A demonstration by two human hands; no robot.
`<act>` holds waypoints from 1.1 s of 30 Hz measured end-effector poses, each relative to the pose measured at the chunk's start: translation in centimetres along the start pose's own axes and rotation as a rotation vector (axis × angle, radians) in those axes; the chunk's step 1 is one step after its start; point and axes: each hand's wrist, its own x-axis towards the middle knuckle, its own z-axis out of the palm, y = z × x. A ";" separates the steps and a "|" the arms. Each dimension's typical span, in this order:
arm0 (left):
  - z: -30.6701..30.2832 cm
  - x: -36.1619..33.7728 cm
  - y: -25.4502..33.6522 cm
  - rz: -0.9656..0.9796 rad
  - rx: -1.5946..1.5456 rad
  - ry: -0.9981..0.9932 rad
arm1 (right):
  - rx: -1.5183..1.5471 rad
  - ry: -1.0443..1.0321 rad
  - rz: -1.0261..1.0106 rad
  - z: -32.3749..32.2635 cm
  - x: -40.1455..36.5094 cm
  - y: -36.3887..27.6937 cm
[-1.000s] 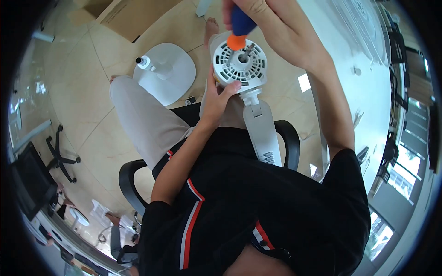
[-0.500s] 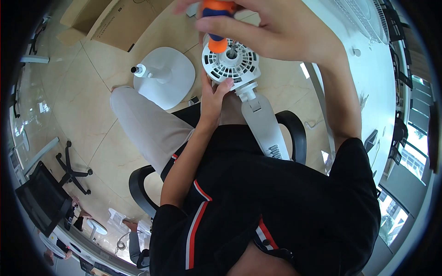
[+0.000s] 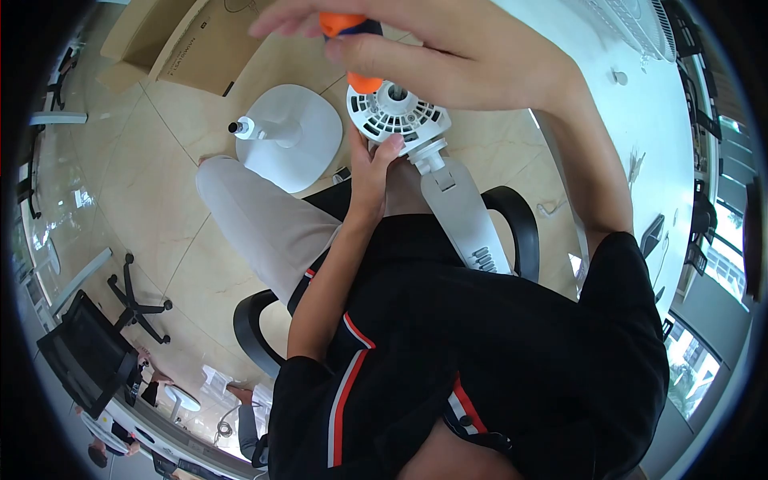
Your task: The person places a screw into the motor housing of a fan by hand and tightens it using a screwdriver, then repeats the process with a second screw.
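Note:
My left hand (image 3: 373,176) grips the lower edge of a white round fan motor housing (image 3: 400,120) with slotted vents. A white neck (image 3: 460,208) with several slots near its end runs from the housing down to my lap. Above the housing, my right hand (image 3: 424,56) holds an orange and dark blue screwdriver (image 3: 352,36) between thumb and fingers. The handle's orange lower end is over the housing's upper left rim; whether its tip touches a screw is hidden.
A white stand base (image 3: 292,144) with a short post is on the floor at the left. Behind it lies an open cardboard box (image 3: 208,48). A white table (image 3: 640,144) bears a fan grille (image 3: 628,28) at the right. An office chair (image 3: 88,352) and people are at the lower left.
My right hand and the screwdriver have moved a little left, and the handle is now tilted differently. My left hand still holds the housing. The whole view has shifted slightly.

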 end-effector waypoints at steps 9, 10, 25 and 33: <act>0.1 -0.1 0.1 -0.004 -0.020 0.014 | 0.032 -0.264 -0.081 -2.5 -0.2 3.2; 0.1 -0.1 0.1 -0.007 -0.022 0.014 | -0.028 -0.289 -0.153 -3.5 0.1 2.6; 0.1 0.0 0.2 0.005 -0.028 0.001 | 0.142 -0.244 -0.054 -1.7 0.0 4.4; -0.3 0.3 -0.4 0.007 -0.022 0.002 | -0.013 -0.343 0.012 -2.3 0.8 1.9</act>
